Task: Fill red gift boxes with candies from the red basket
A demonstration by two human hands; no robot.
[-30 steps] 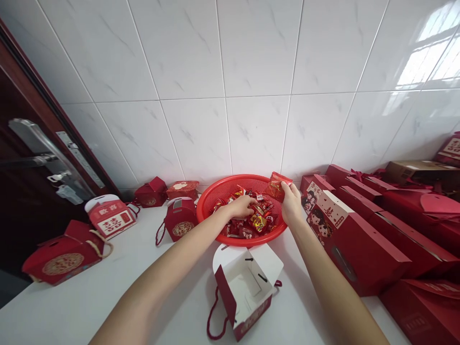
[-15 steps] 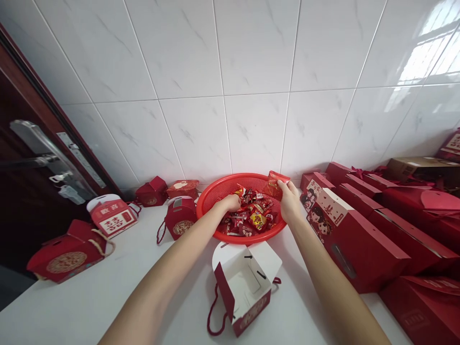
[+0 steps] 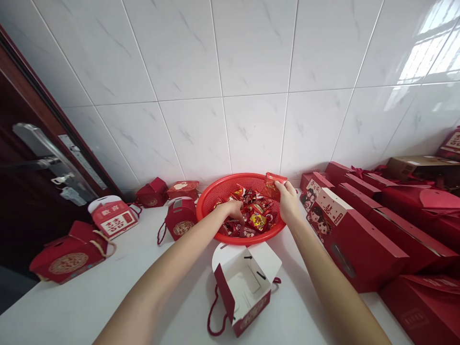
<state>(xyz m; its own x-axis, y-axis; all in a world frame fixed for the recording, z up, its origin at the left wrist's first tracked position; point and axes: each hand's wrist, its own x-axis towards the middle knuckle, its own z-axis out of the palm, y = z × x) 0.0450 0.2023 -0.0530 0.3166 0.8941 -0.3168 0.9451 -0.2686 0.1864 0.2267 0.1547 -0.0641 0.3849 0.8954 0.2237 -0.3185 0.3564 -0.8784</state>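
Observation:
A red plastic basket (image 3: 212,187) full of wrapped candies (image 3: 257,208) stands against the wall. My left hand (image 3: 232,211) reaches into it, thumb and fingers apart, touching or just over the candies; part of the fingers is hidden. At the basket's right rim, my right hand (image 3: 287,199) pinches a shiny red packet (image 3: 271,184) between thumb and fingers. Nearer to me, between my forearms, a dark red gift box (image 3: 247,287) lies with its white flaps spread and nothing inside. A dark red cord handle hangs from its left side.
Closed red gift boxes, among them a roped one (image 3: 68,256) and a white-topped one (image 3: 113,215), stand to the left. Large red boxes (image 3: 359,244) crowd the right side of the white table (image 3: 143,268). A door handle (image 3: 46,160) is at far left.
My left hand has shifted slightly right and nearer within the basket, and its fingers have spread. The right hand still holds the red packet, moved a little left.

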